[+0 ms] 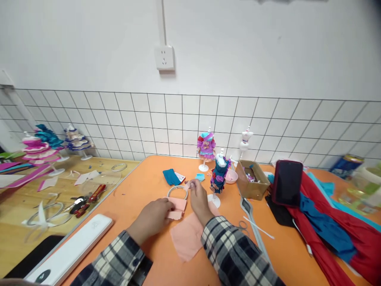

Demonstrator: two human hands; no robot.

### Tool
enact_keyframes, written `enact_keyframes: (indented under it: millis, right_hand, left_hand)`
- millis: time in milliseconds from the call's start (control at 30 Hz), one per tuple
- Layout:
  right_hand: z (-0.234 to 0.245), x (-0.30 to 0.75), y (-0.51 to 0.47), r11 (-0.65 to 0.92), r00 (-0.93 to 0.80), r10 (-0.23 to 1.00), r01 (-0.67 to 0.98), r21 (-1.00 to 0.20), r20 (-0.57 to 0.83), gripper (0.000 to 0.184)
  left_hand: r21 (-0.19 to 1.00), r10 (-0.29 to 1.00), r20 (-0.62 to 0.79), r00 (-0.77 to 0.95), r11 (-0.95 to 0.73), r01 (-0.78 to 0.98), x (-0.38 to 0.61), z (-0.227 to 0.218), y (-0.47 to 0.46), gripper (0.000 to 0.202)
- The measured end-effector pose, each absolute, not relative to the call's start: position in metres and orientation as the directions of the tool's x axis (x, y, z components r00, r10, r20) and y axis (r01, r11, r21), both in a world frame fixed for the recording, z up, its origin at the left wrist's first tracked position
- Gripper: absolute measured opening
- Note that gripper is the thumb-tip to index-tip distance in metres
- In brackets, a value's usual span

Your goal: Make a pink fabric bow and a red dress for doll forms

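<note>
My left hand has its fingers closed at the left edge of a small folded piece of pink cloth, against the orange tabletop. Just behind that piece is a thin roll of tape, seen as a pale ring. My right hand is pinched at the roll's right side; a small pale bit shows by the fingertips, too small to name. A larger sheet of pink cloth lies flat, partly under the right wrist. Beyond the right hand stands a mini dress form in dark blue and purple.
A cardboard box, pink bowl and propped phone stand to the right, beside red cloth. Scissors lie near my right sleeve. Left are a long white case and a red-handled tool. Dressed forms stand behind.
</note>
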State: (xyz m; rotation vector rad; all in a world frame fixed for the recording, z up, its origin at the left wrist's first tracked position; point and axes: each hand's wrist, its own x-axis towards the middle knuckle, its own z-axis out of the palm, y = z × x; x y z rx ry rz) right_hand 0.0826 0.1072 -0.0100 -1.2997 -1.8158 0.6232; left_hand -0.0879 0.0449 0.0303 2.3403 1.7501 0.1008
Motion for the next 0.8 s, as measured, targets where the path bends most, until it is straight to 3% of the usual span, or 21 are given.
enact_keyframes:
  millis: [133,200,267,333,400,500,567,667,800]
  right_hand:
    - [0.035,0.094,0.079,0.425,-0.21,0.905,0.396,-0.814,0.37,0.031]
    - [0.064,0.1,0.055,0.545,-0.332,0.827,0.274,-0.792,0.454,0.031]
    - [0.091,0.112,0.033,0.595,-0.346,0.791,0.247,-0.765,0.504,0.029]
    - [0.113,0.134,0.019,0.637,-0.252,0.77,0.233,-0.735,0.587,0.021]
    - [0.128,0.17,0.017,0.665,-0.033,0.738,0.2,-0.719,0.673,0.022]
    - [0.138,0.235,0.028,0.579,0.386,0.652,0.302,-0.757,0.652,0.031]
    - [0.138,0.272,0.039,0.445,0.555,0.581,0.396,-0.803,0.596,0.032]
    - [0.13,0.301,0.054,0.27,0.564,0.586,0.541,-0.797,0.582,0.037]
    - [0.113,0.306,0.074,0.146,0.453,0.578,0.761,-0.632,0.679,0.044]
  left_hand:
    - [0.155,0.937,0.016,0.35,-0.348,0.925,-0.09,0.023,0.049,0.026]
    - [0.147,0.924,0.057,0.378,-0.382,0.912,-0.094,0.017,0.051,0.032]
    - [0.159,0.919,0.063,0.39,-0.395,0.905,-0.098,0.012,0.053,0.042]
    - [0.192,0.918,0.051,0.392,-0.395,0.898,-0.1,0.01,0.055,0.051]
    - [0.218,0.924,0.043,0.38,-0.379,0.899,-0.099,0.011,0.056,0.054]
    - [0.232,0.928,0.115,0.355,-0.373,0.898,-0.095,0.014,0.058,0.047]
    - [0.257,0.917,0.201,0.345,-0.39,0.885,-0.093,0.013,0.064,0.044]
    - [0.283,0.908,0.294,0.3,-0.382,0.88,-0.093,0.004,0.08,0.043]
    - [0.195,0.938,0.252,0.239,-0.291,0.937,-0.1,-0.012,0.099,0.054]
